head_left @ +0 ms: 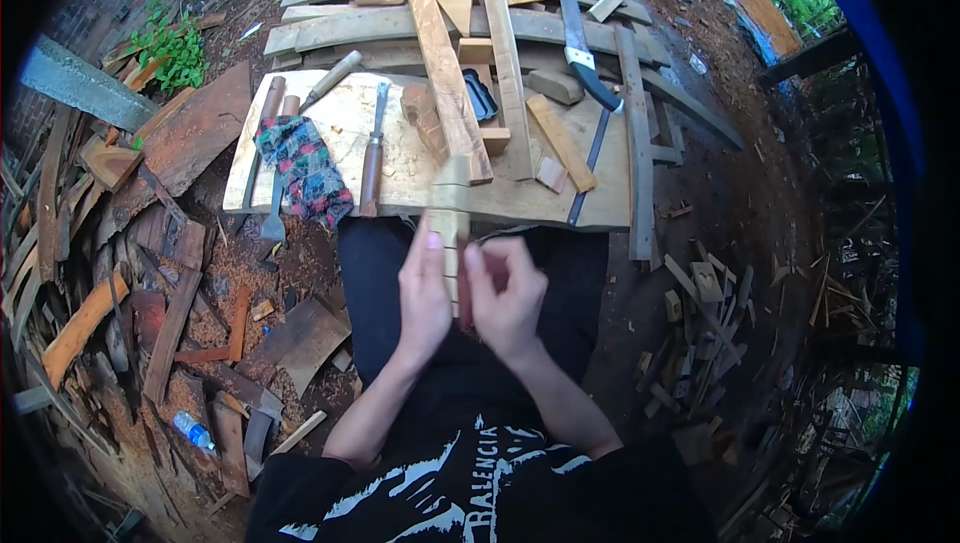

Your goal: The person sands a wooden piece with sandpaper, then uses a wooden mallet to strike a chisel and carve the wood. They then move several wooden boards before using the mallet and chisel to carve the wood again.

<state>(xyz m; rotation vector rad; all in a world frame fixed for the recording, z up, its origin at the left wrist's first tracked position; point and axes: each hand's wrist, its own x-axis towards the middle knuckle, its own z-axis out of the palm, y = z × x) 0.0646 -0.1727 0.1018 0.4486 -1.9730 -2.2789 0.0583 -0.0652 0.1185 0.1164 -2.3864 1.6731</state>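
The notched wooden piece (447, 243) stands lengthwise between the two hands over the lap, its far end blurred near the workbench (400, 205). The left hand (424, 288) lies along its left side, thumb on the wood; the right hand (507, 293) is curled at its right side, though whether it pinches anything I cannot tell. White lettering on the black shirt (420, 503) reads "BALENCIA"; the bottle's (193, 430) blue label is illegible.
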